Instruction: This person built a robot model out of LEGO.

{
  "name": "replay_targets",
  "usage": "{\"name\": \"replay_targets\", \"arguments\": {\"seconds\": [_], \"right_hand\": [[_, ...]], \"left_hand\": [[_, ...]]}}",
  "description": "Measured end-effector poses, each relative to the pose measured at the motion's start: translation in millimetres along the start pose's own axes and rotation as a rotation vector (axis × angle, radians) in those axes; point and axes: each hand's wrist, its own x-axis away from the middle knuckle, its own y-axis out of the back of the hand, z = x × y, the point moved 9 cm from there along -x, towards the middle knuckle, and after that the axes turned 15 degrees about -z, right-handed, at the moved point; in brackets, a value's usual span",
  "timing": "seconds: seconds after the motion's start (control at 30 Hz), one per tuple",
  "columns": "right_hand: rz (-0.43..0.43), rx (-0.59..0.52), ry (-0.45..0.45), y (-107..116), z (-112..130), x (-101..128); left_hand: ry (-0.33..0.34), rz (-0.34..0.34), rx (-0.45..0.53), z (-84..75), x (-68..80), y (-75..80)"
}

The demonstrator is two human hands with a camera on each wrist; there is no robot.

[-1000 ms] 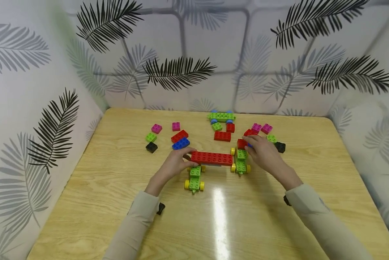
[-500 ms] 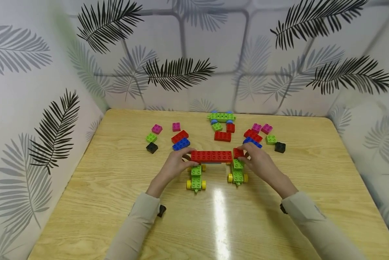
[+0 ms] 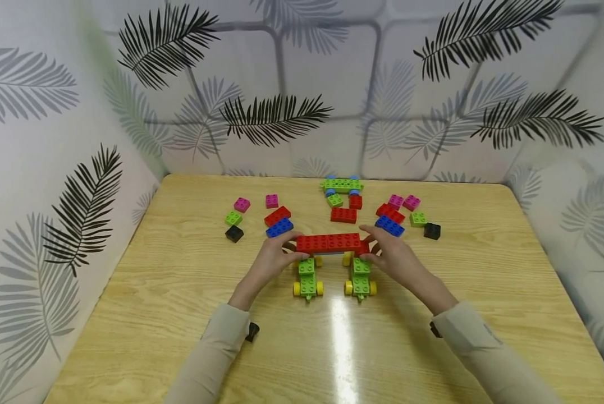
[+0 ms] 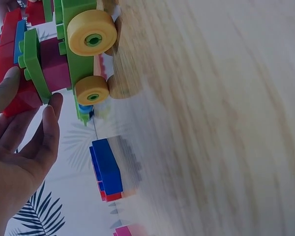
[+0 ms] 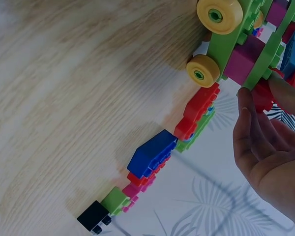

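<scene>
So the main thing here is a long red brick [image 3: 329,243] lying flat across two little green wheeled carts, like a bridge deck. It sits near the middle of the tabletop [image 3: 181,292], studs up, bright red, and looks like two long pieces end to end, though the seam is hard to be sure of from the head view.

The left hand [image 3: 271,261] has its fingers curled round the left end of the red brick, thumb on the near side. The right hand [image 3: 390,258] does the same at the right end, fingers wrapped over the far edge. Both are grasping it, not just resting.

Under the brick, the left cart [image 3: 307,279] and the right cart [image 3: 360,276] are green with yellow wheels and point toward 6 o'clock. In the wrist views you can see a magenta block sandwiched in each cart, and a thin blue layer under the red.

Loose stuff further out: at about 11 o'clock from the brick, a blue brick [image 3: 279,227] and a red brick [image 3: 277,215], then a green, a black and two pink small ones. At 12 o'clock there's a green plate on blue wheels [image 3: 342,184]. At 1 to 2 o'clock, another blue brick [image 3: 389,225] and a black cube [image 3: 431,230].
</scene>
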Motion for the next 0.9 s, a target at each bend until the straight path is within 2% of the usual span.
{"name": "replay_targets", "arguments": {"seconds": [0.17, 0.4, 0.6, 0.73, 0.83, 0.9], "right_hand": [[0.008, -0.002, -0.018, -5, 1, 1], [0.007, -0.008, -0.011, -6, 5, 0], [-0.017, 0.010, 0.049, -5, 8, 0], [-0.051, 0.028, 0.109, -3, 10, 1], [-0.085, 0.030, 0.168, -2, 13, 4], [-0.109, 0.037, 0.208, -2, 15, 6]], "left_hand": [[-0.011, 0.005, -0.003, -3.2, -0.3, -3.2], [-0.090, 0.029, -0.030, -13.0, -0.2, -9.6], [-0.119, 0.071, -0.148, -20.1, -6.4, -13.7], [-0.222, 0.124, -0.235, -35.8, -11.6, -20.1], [-0.313, 0.155, -0.268, -48.5, -13.1, -24.8], [-0.345, 0.166, -0.282, -53.4, -13.0, -26.7]]}}
